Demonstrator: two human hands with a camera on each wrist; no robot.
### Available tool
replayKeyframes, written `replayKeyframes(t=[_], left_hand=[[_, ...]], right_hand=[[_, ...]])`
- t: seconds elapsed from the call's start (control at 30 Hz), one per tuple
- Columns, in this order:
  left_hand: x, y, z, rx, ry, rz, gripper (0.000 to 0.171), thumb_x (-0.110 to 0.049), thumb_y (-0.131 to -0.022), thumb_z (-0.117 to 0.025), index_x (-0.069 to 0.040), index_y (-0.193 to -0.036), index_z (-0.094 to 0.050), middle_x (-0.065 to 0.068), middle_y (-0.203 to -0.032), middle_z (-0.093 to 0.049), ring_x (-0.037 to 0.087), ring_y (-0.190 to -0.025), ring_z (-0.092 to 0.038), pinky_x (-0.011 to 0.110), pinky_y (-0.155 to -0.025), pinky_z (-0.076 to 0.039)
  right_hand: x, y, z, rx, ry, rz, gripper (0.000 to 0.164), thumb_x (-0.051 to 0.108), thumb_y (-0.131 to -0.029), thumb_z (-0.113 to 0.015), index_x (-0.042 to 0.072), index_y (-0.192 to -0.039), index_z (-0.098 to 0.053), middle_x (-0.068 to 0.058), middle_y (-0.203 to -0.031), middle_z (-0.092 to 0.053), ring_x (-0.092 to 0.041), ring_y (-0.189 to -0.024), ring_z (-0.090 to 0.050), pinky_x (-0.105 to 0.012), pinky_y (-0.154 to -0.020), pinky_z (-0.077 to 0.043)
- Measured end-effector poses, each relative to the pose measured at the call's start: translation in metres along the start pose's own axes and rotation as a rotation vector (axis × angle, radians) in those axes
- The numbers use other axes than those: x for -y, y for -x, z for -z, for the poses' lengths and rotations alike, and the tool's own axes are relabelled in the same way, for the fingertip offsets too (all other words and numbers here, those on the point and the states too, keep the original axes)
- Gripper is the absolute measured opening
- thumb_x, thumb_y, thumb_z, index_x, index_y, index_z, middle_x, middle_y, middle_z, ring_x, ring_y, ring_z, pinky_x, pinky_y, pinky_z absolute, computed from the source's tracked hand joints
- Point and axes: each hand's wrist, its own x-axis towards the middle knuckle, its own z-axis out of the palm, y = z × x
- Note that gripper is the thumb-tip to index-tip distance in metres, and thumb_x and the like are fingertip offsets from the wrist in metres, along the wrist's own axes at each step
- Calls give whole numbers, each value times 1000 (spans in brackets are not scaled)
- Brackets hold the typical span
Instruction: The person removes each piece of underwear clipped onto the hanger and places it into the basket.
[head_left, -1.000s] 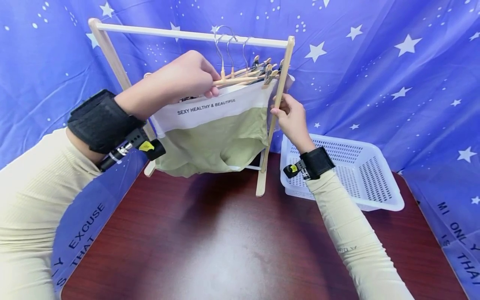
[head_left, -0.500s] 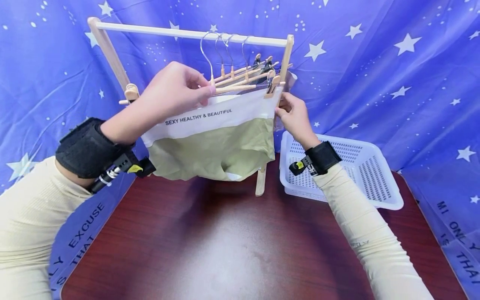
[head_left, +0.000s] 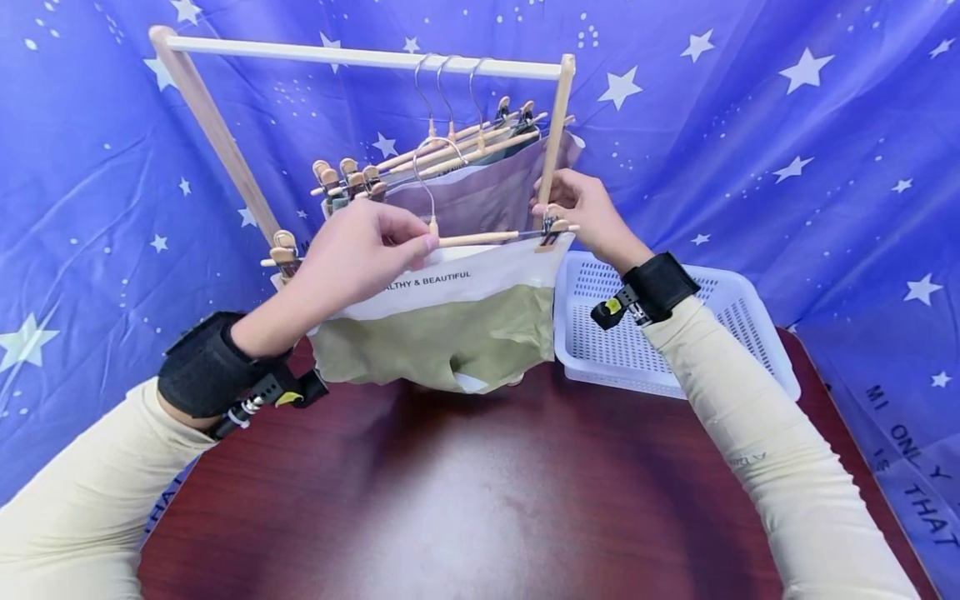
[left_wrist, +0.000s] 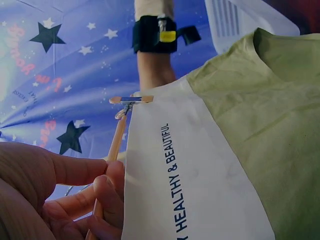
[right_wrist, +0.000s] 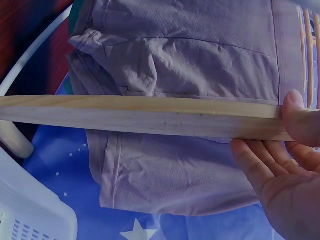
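In the head view my left hand (head_left: pixel 360 254) pinches a wooden clip hanger (head_left: pixel 480 239) just below its metal hook. From the hanger's clips hangs a pair of green underpants (head_left: pixel 435 342) with a white lettered waistband, in front of the rack and off its bar. My right hand (head_left: pixel 588 212) grips the right post (head_left: pixel 557 137) of the small wooden rack. Thumb and fingers lie on opposite sides of that post in the right wrist view. Behind it, mauve underpants (right_wrist: pixel 185 55) hang from the rack, among several clip hangers hooked on the top bar (head_left: pixel 360 56).
A white perforated basket (head_left: pixel 776 350) stands to the right of the rack on the dark red table (head_left: pixel 465 500). A blue curtain (head_left: pixel 690 150) with white stars backs the scene on all sides.
My left hand has taken the hanger with the green underpants off the bar and brought it down toward me. The mauve underpants now show behind. My right hand stays at the post.
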Motion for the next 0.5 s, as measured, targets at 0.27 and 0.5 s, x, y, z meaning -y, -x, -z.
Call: replayKeyframes(t=[0.27,0.5], left_hand=[[6,8,-28,30,17,-26,16,-29,-90,-63,-17,-90,-74,-3,-73,-70,10,-66,-60,27,-62,-42],[13,12,-54,103,51,-18,15,-29,-90,-63,-17,-91,-73,-4,-76,-70,10,-67,-60,27,-63,-42]], right_hand=[[5,-6,8,75,86,-82,36,9,-87,-67,-5,-117,-54,-9,-98,-67,-11,-87,-64,-29,-83,-51],[9,-6,12,143,141,-108,36,13,-88,-65,-4,-119,-54,-13,-105,-64,-13,-94,-63,-31,-89,-50]])
